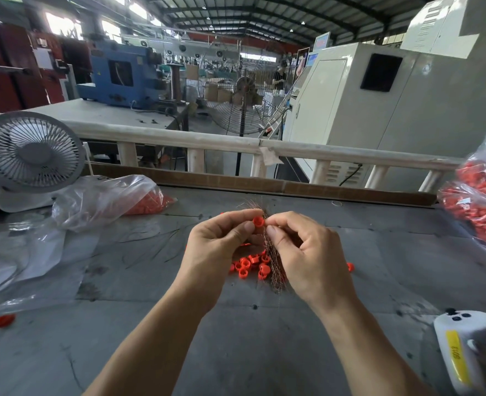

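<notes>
On the grey factory workbench [236, 352], the left hand [213, 250] pinches 1 red cap [258, 221] and the right hand [310, 261] pinches the copper wires [274, 270]. The loose caps [246, 265] below suggest plenty left.

The counter [264, 338] has a grey, scratched top. Near its middle lies a heap of red caps [249, 265], with one lone cap [350, 266] farther right. A bundle of copper wires [276, 278] hangs down at the heap; whether it touches the top I cannot tell. On the left stand a white fan [30, 161] and a clear bag [107, 201] partly filled with red parts, with plastic sheets [21, 252] and a single red piece [4, 320] in front. On the right lie a second bag [479, 218] of red parts and a white device [462, 347] with a yellow label. A cardboard strip [264, 182] runs along the far edge.
</notes>
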Demonstrator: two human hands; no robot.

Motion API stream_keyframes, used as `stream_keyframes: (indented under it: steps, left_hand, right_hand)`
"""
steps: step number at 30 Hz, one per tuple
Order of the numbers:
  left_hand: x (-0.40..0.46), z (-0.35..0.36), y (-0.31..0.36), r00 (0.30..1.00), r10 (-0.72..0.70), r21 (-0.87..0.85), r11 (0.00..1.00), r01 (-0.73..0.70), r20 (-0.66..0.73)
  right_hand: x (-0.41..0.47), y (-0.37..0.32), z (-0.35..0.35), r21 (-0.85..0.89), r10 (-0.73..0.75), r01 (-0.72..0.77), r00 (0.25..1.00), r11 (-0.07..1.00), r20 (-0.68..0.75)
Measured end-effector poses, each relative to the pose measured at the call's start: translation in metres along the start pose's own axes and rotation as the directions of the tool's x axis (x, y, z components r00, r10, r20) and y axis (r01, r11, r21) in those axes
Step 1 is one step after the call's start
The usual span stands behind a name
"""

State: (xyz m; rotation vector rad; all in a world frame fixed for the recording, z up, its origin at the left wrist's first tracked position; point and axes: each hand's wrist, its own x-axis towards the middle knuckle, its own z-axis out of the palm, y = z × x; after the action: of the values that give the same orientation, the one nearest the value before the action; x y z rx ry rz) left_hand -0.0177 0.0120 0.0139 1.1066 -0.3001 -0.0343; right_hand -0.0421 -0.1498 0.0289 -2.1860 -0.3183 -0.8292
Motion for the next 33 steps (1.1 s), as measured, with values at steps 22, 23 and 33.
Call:
stream_keyframes:
  steps: [22, 23, 33]
  left_hand:
    - [0.0005, -0.0012, 0.0005, 1.0, 0.013, 0.018, 1.0, -0.013, 0.003]
    - [0.0006, -0.0012, 0.0003, 1.0, 0.013, 0.011, 1.0, -0.013, 0.007]
    - [0.0009, -0.0016, 0.003, 0.997, -0.044, -0.112, 0.992, 0.05, 0.056]
  right_hand:
    - [0.0005, -0.0037, -0.0023, 0.017, 0.002, -0.002, 1.0, 1.0, 0.009]
    - [0.0, -0.0041, -0.0025, 0.034, 0.019, -0.02, 1.0, 0.999, 0.02]
    - [-0.0013, -0.0014, 0.0011, 0.168, 0.172, -0.198, 0.973, 0.966, 0.156]
